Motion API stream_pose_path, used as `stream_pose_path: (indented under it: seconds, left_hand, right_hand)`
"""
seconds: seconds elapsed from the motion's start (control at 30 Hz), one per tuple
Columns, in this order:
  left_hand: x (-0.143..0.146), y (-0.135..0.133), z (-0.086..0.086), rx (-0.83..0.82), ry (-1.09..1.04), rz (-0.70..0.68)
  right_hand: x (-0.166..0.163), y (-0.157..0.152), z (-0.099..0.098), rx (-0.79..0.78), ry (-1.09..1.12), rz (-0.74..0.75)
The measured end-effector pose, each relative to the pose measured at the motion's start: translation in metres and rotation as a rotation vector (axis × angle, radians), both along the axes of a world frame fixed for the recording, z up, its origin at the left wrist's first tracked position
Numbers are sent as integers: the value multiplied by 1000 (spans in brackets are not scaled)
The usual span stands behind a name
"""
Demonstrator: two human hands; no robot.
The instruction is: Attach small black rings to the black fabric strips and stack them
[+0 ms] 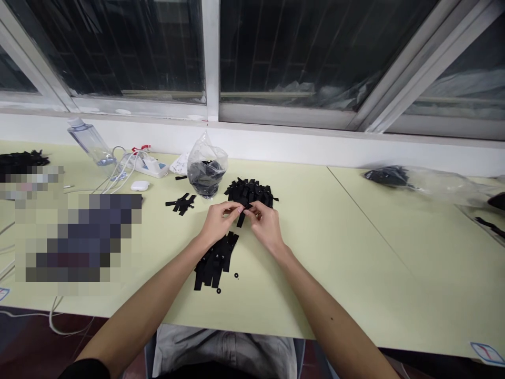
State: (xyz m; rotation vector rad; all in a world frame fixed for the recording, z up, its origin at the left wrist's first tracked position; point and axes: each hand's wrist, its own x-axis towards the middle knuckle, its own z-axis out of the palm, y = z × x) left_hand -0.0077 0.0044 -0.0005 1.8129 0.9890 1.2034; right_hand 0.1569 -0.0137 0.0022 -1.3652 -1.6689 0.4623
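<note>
Both hands meet over the table, pinching one black strap piece [240, 219] whose tail hangs down between them. My left hand [221, 218] grips it from the left with thumb and fingertips. On the other side my right hand [263, 221] is closed on the same piece. Just behind the hands lies a heap of black strap pieces [252, 189]. Nearer the body, partly under my left forearm, several more black straps [215, 263] lie side by side, some with small shiny spots. Two small black rings [236, 275] rest close to them.
A clear plastic bag [207, 168] with black pieces stands behind the hands, and a small pile of straps [181, 203] lies left of it. Farther left are a white earbud case [139, 186], a power strip [152, 166] with cables and a tilted bottle [92, 145]. Another bag [418, 179] lies right.
</note>
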Motion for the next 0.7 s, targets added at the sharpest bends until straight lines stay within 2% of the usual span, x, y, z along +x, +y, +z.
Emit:
stream_pose_path:
  seconds: [0.13,0.3,0.43,0.53,0.63,0.7]
  left_hand:
    - [-3,1,2,88,60,56]
    - [-9,6,1,178,90,119]
    - [-12,9,-1,199,92,141]
    - [-12,9,-1,196,105,133]
    - [-14,9,-2,189,120,140]
    - [-15,10,-2,190,125,158]
  right_hand:
    - [10,5,5,-8,24,37]
    - [47,27,23,-63,5,-53]
    - [73,65,39,-150,-234,-171]
    - [77,96,45,-267,-414,-174]
    - [76,115,47,-276,-430,-183]
    - [74,116,49,-251,-418,-208]
